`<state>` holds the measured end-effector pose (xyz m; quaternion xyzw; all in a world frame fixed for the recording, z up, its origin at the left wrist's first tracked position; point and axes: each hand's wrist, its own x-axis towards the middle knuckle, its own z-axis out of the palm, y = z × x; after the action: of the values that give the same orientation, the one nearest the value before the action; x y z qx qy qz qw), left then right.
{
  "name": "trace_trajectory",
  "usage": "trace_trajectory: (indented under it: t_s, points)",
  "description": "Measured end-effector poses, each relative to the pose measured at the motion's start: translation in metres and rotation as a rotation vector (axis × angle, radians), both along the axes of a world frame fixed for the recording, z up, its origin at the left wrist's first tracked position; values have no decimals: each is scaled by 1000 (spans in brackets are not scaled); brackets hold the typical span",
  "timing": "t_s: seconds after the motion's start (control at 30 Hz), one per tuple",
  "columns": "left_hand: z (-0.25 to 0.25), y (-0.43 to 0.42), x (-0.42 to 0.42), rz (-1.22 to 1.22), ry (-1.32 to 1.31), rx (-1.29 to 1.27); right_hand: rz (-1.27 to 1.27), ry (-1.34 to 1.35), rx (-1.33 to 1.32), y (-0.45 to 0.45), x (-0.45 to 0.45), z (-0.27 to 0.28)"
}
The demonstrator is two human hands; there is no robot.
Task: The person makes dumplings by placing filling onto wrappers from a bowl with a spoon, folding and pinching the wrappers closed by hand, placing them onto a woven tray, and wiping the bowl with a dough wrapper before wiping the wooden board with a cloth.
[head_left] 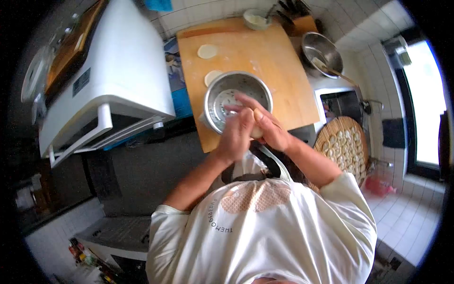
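Note:
Over the near rim of a steel bowl [268, 98], my left hand [236, 132] and my right hand [270, 128] are pressed together. Which hand holds more is hard to tell, but a pale piece of dough [256, 132] shows between them, its shape mostly hidden by the fingers. Some fingers reach over the bowl and are blurred. Inside the bowl is a little whitish residue with dark flecks. Two flat round dough wrappers lie on the wooden board [283, 71]: one wrapper [207, 51] near the back left, another wrapper [212, 76] partly behind the bowl.
A round woven tray [323, 134] with several dumplings is at the right. Behind it stand a second steel bowl [309, 42] with a wooden-handled utensil and a sink [339, 102]. A small bowl [256, 20] and knife block [302, 26] are at the back; a white appliance [127, 52] is left.

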<state>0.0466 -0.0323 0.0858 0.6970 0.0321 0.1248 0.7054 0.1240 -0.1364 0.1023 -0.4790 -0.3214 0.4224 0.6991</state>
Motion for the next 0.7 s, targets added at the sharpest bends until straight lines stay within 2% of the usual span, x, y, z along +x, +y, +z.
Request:
trace_trajectory:
  t_s: [0.07,0.2,0.27,0.33,0.4,0.47,0.57,0.7]
  points:
    - [9,7,6,-182,226,-734,-20,-40,43,-11,14,-2]
    - [24,7,15,-306,218,-796,-98,-163,-143,-21,17,4]
    - [24,-5,20,-215,226,-707,-204,-217,-202,-24,14,7]
    - [24,-16,25,-174,235,-654,-295,-401,-291,-28,14,0]
    - [23,-24,31,-65,265,-927,-399,-429,-260,-32,15,-8]
    - [19,-28,34,-80,286,-956,-405,-671,-237,-41,21,-13]
    - [12,-36,42,-50,267,-910,-350,-485,-204,-54,24,-7]
    - [6,-43,48,-48,282,-864,-399,-476,-30,-65,31,-26]
